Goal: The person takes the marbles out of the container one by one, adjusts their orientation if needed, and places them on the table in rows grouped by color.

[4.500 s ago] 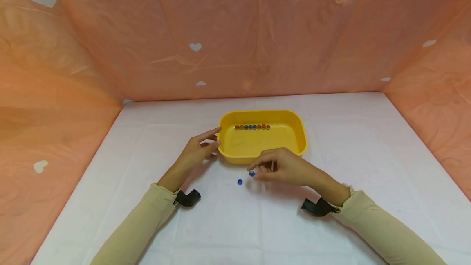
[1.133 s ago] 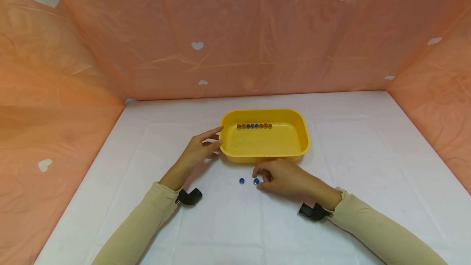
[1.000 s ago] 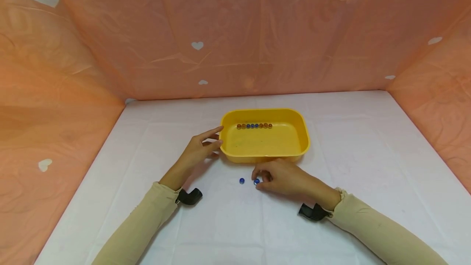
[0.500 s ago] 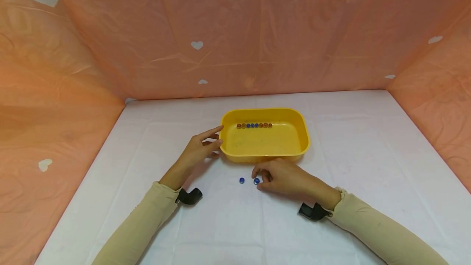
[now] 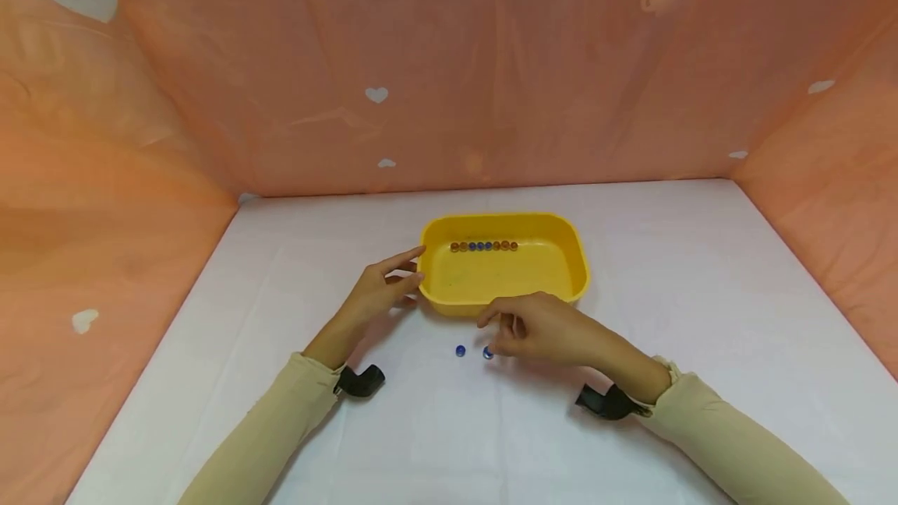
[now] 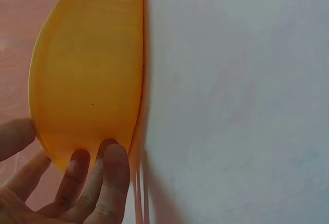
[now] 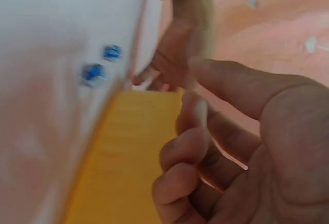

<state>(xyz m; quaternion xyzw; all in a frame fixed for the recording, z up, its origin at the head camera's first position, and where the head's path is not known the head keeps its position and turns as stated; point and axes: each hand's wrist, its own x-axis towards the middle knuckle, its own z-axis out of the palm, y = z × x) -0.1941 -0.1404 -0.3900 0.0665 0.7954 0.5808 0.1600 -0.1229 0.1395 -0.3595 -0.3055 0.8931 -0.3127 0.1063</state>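
Note:
My left hand [image 5: 369,292] rests against the left end of the yellow tray [image 5: 505,307], its fairly straight fingers touching the wall in the left wrist view. Inside the tray, several amber and blue marbles form a row [image 5: 484,246] near the far side. Two blue marbles lie on the white cloth in front: a left marble [image 5: 460,351] and a right marble [image 5: 487,353]. Just over the right one hovers my right hand [image 5: 543,327], fingers loosely bent. The right wrist view shows nothing in its fingers, and both blue marbles [image 7: 93,74] apart from it.
A white cloth [image 5: 421,435] covers the table. Orange sheeting [image 5: 449,131] with pale hearts walls off the back and both sides. Black wrist mounts stick out at the left cuff [image 5: 361,381] and the right cuff [image 5: 606,402].
My right hand brought a blue marble down to the cloth beside the other one, let it go and has risen slightly off it. The left hand has stayed at the tray.

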